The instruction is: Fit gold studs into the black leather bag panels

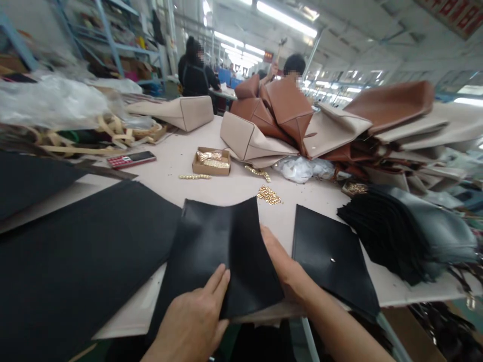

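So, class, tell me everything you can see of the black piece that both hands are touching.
The black piece looks like smooth leather or similar sheet, with a soft sheen and no visible fittings. It has corners and a top edge that dips in the middle; its right part bends upward. It lies at the near side of the table, beside a larger black sheet. The left hand rests fingers on its face; the right hand is at its right edge, fingertips hidden.

head-worn view | faces forward, down | work table close below
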The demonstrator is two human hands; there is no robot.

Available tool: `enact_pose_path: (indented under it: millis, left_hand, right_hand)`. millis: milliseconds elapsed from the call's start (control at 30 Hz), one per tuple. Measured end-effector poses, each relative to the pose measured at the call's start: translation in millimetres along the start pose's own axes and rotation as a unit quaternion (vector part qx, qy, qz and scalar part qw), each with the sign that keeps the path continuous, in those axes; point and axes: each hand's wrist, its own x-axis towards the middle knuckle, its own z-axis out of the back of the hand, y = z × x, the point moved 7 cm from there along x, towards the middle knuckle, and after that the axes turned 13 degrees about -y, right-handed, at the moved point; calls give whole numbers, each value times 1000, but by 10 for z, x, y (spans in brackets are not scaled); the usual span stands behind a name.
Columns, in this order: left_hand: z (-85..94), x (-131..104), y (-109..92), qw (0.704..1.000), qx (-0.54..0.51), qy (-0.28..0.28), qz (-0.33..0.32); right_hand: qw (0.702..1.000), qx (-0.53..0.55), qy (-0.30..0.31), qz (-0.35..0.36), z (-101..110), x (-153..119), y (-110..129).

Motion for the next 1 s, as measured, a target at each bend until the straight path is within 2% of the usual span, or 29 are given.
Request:
enact_pose_path:
  millis: [67,200,333,733,900,1000]
  left_hand:
    - [-142,-14,-27,1000,14,-2,1]
    - [-210,-105,9,999,12,-29,-10]
    - [-222,-157,58,999,5,-37,-16]
    - [-259,-166,49,999,-3,-40,-9]
    - [-197,-149,-2,999,-16,-38,-14]
    - [-171,-150,-16,999,-30,-30,-24]
  right_hand:
    - [996,-89,9,-9,86,-8,-282]
    - [981,-178,-27,-78,325,167,-875]
    - [965,-237,-14,-111,334,422,-1211]
    - [924,-347,83,-140,136,804,-1350]
    - [917,-360,71,-155,153,886,-1290]
    - [927,-339,61,-149,166,836,-1183]
